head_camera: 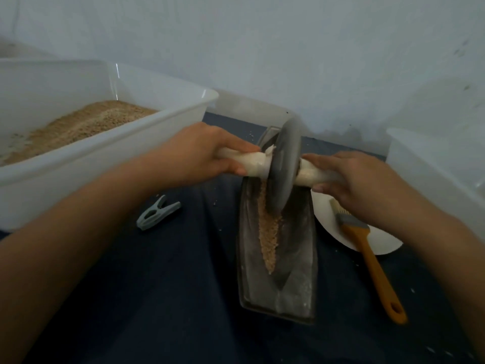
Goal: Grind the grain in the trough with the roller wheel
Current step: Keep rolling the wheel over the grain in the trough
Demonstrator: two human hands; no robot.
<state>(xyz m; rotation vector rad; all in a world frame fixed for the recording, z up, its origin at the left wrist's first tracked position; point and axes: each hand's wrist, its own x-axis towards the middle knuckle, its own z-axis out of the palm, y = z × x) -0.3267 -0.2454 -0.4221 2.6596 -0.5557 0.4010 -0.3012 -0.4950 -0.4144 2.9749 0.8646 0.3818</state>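
Head view: roller wheel (286,166) between left hand (199,151) and right hand (351,179), both gripping its axle.

A grey roller wheel (286,166) stands upright at centre frame in a long metal trough (278,258), tan grain (270,232) lining its groove.

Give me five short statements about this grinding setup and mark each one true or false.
1. Both hands hold the wheel's handle, the left hand on one side and the right hand on the other. True.
2. The roller wheel stands in the trough. True.
3. The brush lies inside the trough. False: it lies to the right of the trough, its bristle end on a white plate.
4. The grain lies in a line along the trough's groove. True.
5. The white tub on the left is empty. False: it holds tan ground material.
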